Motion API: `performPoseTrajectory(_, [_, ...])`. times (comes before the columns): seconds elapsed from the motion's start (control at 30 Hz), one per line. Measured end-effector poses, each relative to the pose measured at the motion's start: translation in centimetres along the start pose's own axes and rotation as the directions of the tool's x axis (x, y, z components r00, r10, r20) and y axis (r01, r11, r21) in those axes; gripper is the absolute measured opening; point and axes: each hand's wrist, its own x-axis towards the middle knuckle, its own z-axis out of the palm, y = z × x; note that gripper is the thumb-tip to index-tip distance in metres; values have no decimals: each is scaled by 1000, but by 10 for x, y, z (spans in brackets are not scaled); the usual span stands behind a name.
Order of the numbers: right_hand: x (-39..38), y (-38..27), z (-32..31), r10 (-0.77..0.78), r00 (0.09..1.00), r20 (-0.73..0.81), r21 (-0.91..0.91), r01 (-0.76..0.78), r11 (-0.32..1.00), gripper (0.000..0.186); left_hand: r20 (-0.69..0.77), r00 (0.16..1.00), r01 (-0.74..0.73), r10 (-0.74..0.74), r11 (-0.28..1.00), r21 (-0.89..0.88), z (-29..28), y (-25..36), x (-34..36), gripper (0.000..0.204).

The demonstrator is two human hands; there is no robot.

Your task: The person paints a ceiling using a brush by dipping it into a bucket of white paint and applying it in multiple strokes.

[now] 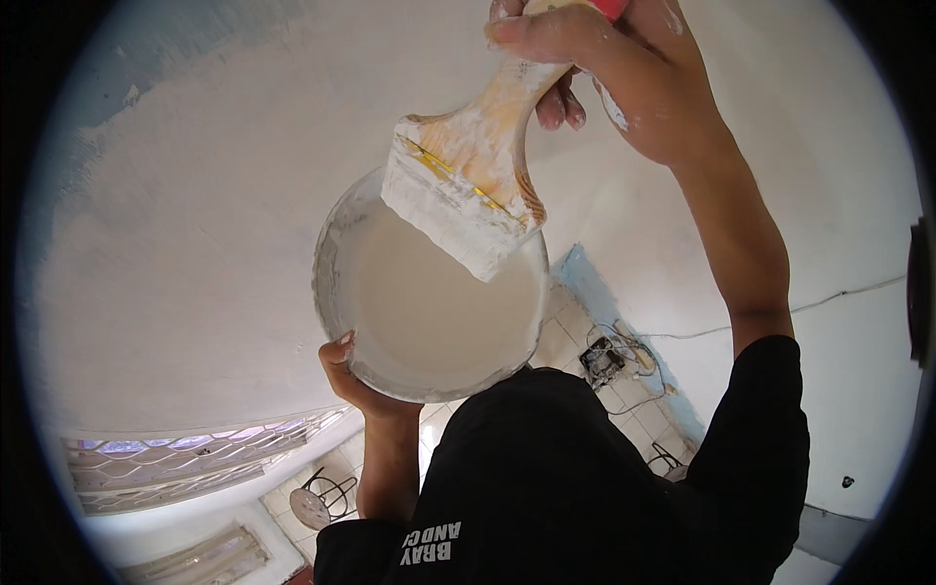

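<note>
closest to the camera, at the lower edge, the person's black shirt [565, 487] fills the view, with both bare forearms rising out of its short sleeves. just above it the left hand [349, 375] grasps a round paint bucket [336, 244] from below, thumb hooked over the near rim, holding it up level. the bucket holds a good pool of creamy white paint [419, 312], so it looks far from used up. over its far rim hangs a wide brush [468, 185] with a wooden handle, its bristles thickly coated in white and tilted down toward the paint without clearly touching it. the right hand [614, 68] is clenched around the handle near the top edge, fingers smeared with paint.

beyond the hands spreads a pale wall [195, 244], mostly covered in white, though a bluish patch [146, 58] shows at the upper left and a blue strip [595, 288] runs beside the bucket, so by my judgement some coating is left to do. farthest down lie a tiled floor [565, 341], a stool [317, 502], a tangle of cables [609, 356] and a window grille [185, 458].
</note>
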Motion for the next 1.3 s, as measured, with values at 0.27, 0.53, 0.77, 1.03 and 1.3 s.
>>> performPoseTrajectory(0.27, [11, 4, -14, -259, 966, 10, -16, 259, 966, 14, -11, 999, -40, 40, 997, -70, -30, -2, 6, 49])
performPoseTrajectory(0.53, [15, 5, -11, -323, 943, -85, 27, 326, 945, 18, 92, 995, -32, 48, 985, -171, -49, 5, 12, 52])
performPoseTrajectory(0.77, [10, 15, -13, -199, 980, -15, 82, 199, 976, 15, 6, 993, -115, 117, 984, -136, -49, 3, 11, 49])
performPoseTrajectory(1.03, [8, 29, 12, -97, 995, 3, -350, 91, 932, 17, 21, 996, -84, 85, 996, -40, -19, 13, 5, 38])
performPoseTrajectory(1.3, [7, 26, 14, -19, 997, -73, -261, -1, 965, 21, 61, 988, -151, 144, 978, 146, -31, 11, -3, 50])
